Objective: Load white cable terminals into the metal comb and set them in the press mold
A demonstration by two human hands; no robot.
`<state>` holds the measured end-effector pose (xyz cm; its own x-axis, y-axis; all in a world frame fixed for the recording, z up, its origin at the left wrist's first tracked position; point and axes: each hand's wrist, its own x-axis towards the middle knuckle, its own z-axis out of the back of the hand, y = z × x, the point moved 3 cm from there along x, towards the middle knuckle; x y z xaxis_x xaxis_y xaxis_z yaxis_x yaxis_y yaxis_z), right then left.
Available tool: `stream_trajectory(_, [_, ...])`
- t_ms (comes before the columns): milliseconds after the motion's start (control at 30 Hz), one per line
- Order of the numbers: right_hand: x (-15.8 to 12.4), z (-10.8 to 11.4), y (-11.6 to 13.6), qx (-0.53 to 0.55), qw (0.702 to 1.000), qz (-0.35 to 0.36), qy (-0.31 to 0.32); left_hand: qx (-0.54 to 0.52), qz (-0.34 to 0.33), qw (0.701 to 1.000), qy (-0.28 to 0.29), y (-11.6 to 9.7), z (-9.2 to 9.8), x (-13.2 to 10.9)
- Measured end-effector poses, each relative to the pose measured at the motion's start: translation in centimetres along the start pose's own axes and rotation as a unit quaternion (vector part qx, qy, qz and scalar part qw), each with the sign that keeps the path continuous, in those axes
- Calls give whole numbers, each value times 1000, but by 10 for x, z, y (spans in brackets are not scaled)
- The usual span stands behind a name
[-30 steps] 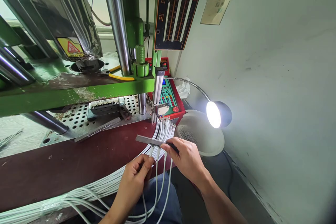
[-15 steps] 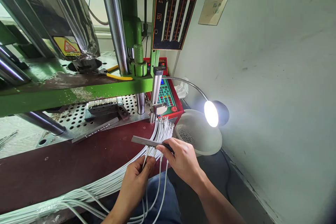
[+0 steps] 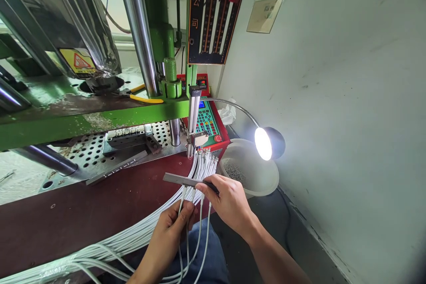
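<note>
My right hand (image 3: 231,204) is closed around the right end of a flat grey metal bar (image 3: 178,179), with the thumb on its near edge. Several white cables (image 3: 201,222) hang down from the bar in a row, their upper ends at its underside. Just below the bar, my left hand (image 3: 169,228) pinches one of these cables near its upper end, at the left of the row. Behind both hands lies a thick bundle of white cables (image 3: 129,233), its tips (image 3: 208,159) gathered near the machine's post. How the cables join the bar is hidden from this side.
A green press (image 3: 133,108) with steel columns stands ahead, yellow-handled pliers (image 3: 146,99) on its ledge. A slotted metal strip (image 3: 116,168) rests on the dark red table (image 3: 83,206). At right are a red control box (image 3: 218,126), a lit lamp (image 3: 263,144) and a white bucket (image 3: 262,182).
The whole view has shifted slightly, so things appear a little further left. Both hands keep their hold on the bar and the cable, with hardly any movement.
</note>
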<state>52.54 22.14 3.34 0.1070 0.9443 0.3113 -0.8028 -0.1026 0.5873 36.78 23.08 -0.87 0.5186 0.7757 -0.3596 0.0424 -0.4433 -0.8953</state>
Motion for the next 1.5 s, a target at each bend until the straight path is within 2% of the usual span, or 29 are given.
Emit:
stream_trajectory(133, [2, 3, 1, 10, 1000, -4, 0, -41, 16, 999, 31, 2, 0, -1])
stream_trajectory(200, [2, 3, 0, 8, 1000, -8, 0, -50, 20, 998, 29, 3, -1, -1])
stream_trajectory(267, [2, 3, 0, 8, 1000, -10, 4, -71, 34, 997, -3, 2, -2, -1])
stream_trajectory(367, [3, 1, 0, 8, 1000, -16, 11, -160, 66, 982, -72, 1, -5, -3])
stream_trajectory(467, [5, 1, 1, 7, 999, -27, 19, -267, 81, 959, -52, 2, -9, -3])
stream_trajectory(533, [6, 1, 2, 16, 999, -36, 24, -291, 85, 952, -37, 5, -9, -1])
stream_trajectory(667, [8, 1, 2, 24, 997, -51, 47, -257, 110, 959, -37, 13, -5, 4])
stream_trajectory(833, [8, -1, 5, 22, 995, -55, 75, -218, 68, 967, 114, 9, -10, 6])
stream_trajectory(900, [8, -1, 8, 15, 995, -55, 86, -223, 69, 963, 132, 10, -9, 6])
stream_trajectory(1067, [9, 2, 15, -71, 986, -74, 135, -240, 78, 956, 147, 16, -8, 5])
stream_trajectory(1233, [14, 4, 20, -150, 963, -86, 205, -250, 114, 955, 114, 21, -7, 4])
stream_trajectory(1500, [12, -2, 18, -150, 965, -80, 200, -251, 112, 958, 86, 23, -9, 6])
